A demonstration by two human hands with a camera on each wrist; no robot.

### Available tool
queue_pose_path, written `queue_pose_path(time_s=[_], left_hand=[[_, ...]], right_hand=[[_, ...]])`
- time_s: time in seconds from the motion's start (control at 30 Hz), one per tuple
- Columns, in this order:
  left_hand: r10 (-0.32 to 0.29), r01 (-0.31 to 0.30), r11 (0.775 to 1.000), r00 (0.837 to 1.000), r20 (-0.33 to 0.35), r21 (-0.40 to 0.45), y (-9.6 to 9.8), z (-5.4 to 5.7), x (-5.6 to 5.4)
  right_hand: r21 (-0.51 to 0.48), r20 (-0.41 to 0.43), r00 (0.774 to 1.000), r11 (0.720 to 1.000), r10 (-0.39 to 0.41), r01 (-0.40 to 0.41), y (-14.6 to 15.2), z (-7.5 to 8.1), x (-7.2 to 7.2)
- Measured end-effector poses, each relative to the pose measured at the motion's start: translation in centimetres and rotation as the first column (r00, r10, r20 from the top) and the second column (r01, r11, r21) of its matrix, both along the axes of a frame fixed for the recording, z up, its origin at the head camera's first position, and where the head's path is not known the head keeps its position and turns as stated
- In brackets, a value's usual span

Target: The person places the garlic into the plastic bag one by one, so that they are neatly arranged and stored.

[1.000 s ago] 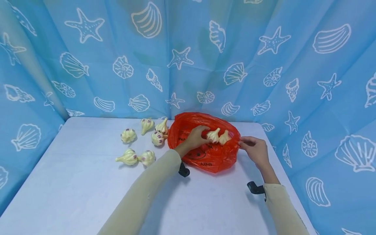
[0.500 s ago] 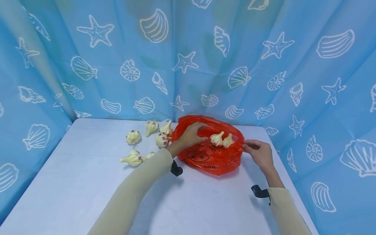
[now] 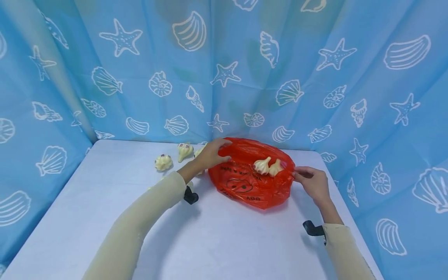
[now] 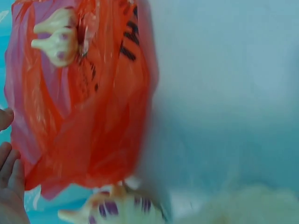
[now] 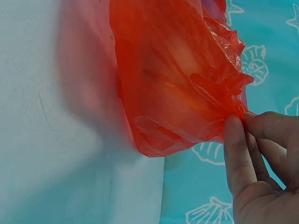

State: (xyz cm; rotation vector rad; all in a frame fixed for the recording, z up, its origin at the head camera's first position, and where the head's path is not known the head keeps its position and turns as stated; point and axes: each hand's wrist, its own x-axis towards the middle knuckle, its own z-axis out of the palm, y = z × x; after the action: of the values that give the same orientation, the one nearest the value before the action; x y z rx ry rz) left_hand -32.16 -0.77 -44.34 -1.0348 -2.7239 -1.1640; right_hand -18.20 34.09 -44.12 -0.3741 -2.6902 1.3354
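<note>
A red plastic bag (image 3: 241,186) with black print lies on the table, its mouth facing up. Two garlic bulbs (image 3: 261,166) (image 4: 60,46) rest side by side inside it, towards the right. My right hand (image 3: 313,182) pinches the bag's right rim between thumb and fingers, as the right wrist view also shows. At the bag's left edge is my left hand (image 3: 211,154), thumb and fingers apart and nothing held between them. Close by that hand, another garlic bulb (image 4: 119,207) with purple marks appears below the bag in the left wrist view.
More garlic bulbs lie left of the bag, including one at the back (image 3: 184,151) and one farther left (image 3: 163,162); my left arm hides others. A blue shell-print curtain (image 3: 224,97) surrounds the white table (image 3: 224,241).
My left hand has moved left, away from the garlic bulbs in the bag to its left edge. The right hand keeps its pinch on the rim. The head view has shifted slightly.
</note>
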Motion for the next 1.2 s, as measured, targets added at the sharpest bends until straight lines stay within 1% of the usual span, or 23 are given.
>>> queue_pose_path(time_s=[0.07,0.17,0.27,0.37,0.5,0.7,0.9,1.07,1.2], left_hand=[[0.001,-0.001,1.000,1.000,-0.020,0.003,-0.7,0.2,0.0],[-0.012,0.012,0.999,1.000,-0.024,0.034,-1.5,0.5,0.1],[-0.026,0.024,0.995,1.000,0.013,0.097,-2.3,1.1,0.5],[-0.024,0.017,0.990,0.998,0.052,0.142,-3.1,1.7,0.9],[0.001,-0.011,0.993,0.997,0.080,0.120,-4.3,2.0,1.1],[0.019,-0.024,0.998,0.996,0.089,0.060,-6.3,1.5,1.5],[0.046,-0.058,0.994,0.991,0.125,0.095,-8.8,0.9,2.7],[0.117,-0.126,0.990,0.985,0.129,0.064,-11.5,0.2,3.6],[0.166,-0.177,0.981,0.976,0.138,0.077,-14.0,-0.3,4.3]], right_hand=[[0.005,-0.004,1.000,1.000,0.005,-0.005,0.0,0.0,0.1],[0.019,-0.011,1.000,1.000,0.013,-0.013,0.2,-0.2,0.2],[0.033,-0.019,1.000,0.999,0.023,-0.022,0.4,-0.4,0.3],[0.042,-0.018,1.000,0.999,0.025,-0.025,0.5,-0.4,0.3],[0.037,-0.007,1.000,0.999,0.022,-0.022,0.7,-0.4,0.3],[0.027,-0.008,1.000,0.999,0.017,-0.017,0.6,-0.2,0.2],[0.022,-0.005,1.000,1.000,0.015,-0.015,0.3,-0.2,0.2],[0.019,-0.005,1.000,1.000,0.016,-0.016,0.0,-0.1,0.2],[0.017,-0.007,1.000,1.000,0.027,-0.027,-0.3,-0.1,0.1]])
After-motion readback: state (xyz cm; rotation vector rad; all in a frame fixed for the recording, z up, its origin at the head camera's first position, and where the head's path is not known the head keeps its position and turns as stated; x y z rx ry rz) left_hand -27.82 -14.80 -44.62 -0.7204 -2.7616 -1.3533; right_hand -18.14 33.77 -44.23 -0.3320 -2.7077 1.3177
